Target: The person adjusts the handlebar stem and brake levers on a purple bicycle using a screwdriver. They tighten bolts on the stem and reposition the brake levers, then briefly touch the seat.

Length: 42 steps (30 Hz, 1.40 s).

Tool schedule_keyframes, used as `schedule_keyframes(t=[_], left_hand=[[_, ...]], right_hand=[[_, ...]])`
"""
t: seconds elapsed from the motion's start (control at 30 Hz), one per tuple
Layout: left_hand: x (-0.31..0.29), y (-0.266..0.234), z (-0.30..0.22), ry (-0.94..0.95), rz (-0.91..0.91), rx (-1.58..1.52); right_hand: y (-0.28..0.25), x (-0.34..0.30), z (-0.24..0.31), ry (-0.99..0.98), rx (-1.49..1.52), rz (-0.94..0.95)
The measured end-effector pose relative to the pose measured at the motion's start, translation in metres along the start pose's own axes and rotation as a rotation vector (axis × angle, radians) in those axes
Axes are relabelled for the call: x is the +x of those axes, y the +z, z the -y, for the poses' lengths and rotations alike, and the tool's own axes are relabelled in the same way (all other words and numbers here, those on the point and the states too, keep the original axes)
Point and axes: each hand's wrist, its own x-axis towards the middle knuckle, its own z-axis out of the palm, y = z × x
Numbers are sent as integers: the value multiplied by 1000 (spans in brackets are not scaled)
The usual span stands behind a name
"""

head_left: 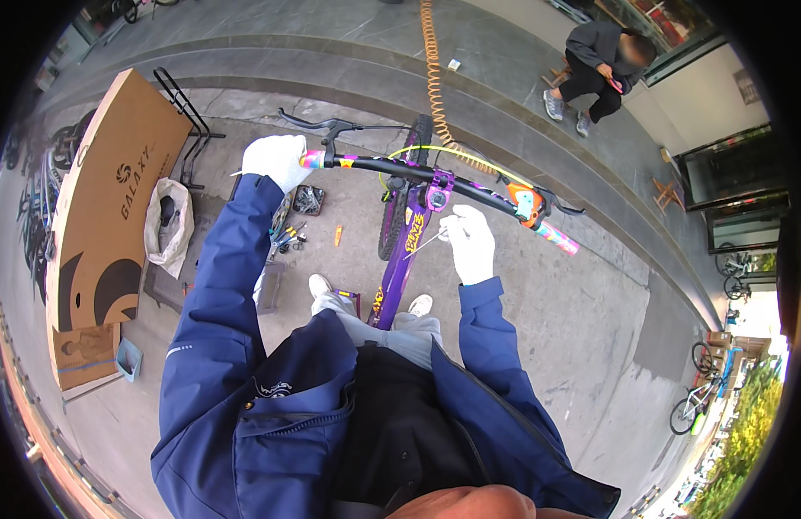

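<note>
Right fingers [453,227] around thin tool [425,245]

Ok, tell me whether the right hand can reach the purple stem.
Likely yes: the right hand is close to the purple stem with nothing visible between them, though it holds a thin tool.

A purple bicycle frame [399,270] bears yellow lettering. Its black handlebar [371,163] slants down toward the right, a multicoloured grip [557,238] at each end. A thin metal tool [424,246] slants across the frame in view.
</note>
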Motion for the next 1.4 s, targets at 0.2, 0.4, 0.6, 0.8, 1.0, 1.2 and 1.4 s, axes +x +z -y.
schedule_keyframes(t=[0.2, 0.4, 0.6, 0.8, 1.0, 1.2, 1.4], left_hand=[[1, 2, 0, -2, -13, 8], [1, 3, 0, 1, -6, 9], [2, 2, 0, -14, -3, 9], [1, 4, 2, 6, -26, 4], [0, 5, 1, -5, -38, -6], [1, 1, -1, -2, 8, 21], [2, 3, 3, 21, -9, 18]], right_hand=[[-2, 3, -4, 82, -153, -43], [2, 7, -3, -16, -188, -67], [3, 9, -6, -136, -362, -86], [-1, 12, -7, 136, -54, -41], [-2, 10, -28, 35, -113, -50], [29, -39, -46, 380, 201, -101], [14, -58, 42, 417, 97, 15]])
